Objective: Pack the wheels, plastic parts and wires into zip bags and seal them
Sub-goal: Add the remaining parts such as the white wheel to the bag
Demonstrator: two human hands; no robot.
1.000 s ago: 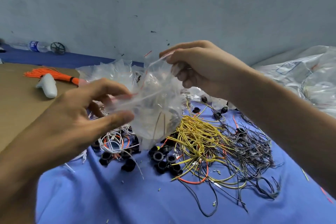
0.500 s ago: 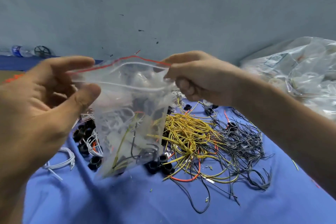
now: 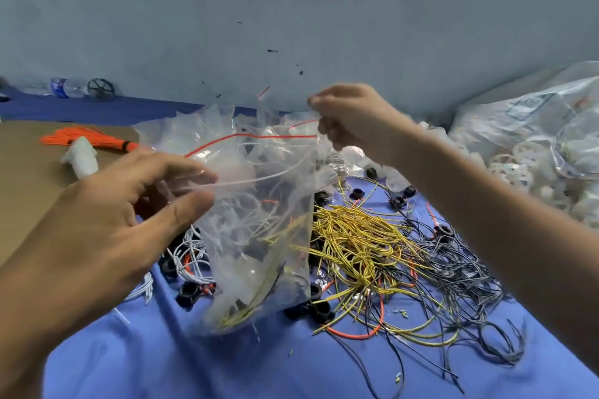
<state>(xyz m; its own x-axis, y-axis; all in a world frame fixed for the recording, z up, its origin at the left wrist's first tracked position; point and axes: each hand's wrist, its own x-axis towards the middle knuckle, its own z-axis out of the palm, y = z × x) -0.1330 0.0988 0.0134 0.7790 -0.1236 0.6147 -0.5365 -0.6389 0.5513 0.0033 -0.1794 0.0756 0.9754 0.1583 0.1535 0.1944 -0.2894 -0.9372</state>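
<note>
1. Clear plastic zip bag (image 3: 259,236) hangs above the blue bench (image 3: 194,366), mouth unsealed, with wires inside.
2. Right hand (image 3: 350,120) pinches its far right corner. Left hand (image 3: 123,220) has thumb and forefinger apart at the left lip, its grip unclear.
3. If the left lip slips, the bag may tip and spill.
4. Wire across the zip could block sealing.

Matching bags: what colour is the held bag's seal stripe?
Red seal stripe on clear zip bag; head view.

Small assembly workshop: loose wires (image 3: 359,236), bagged plastic parts (image 3: 531,126)
</note>
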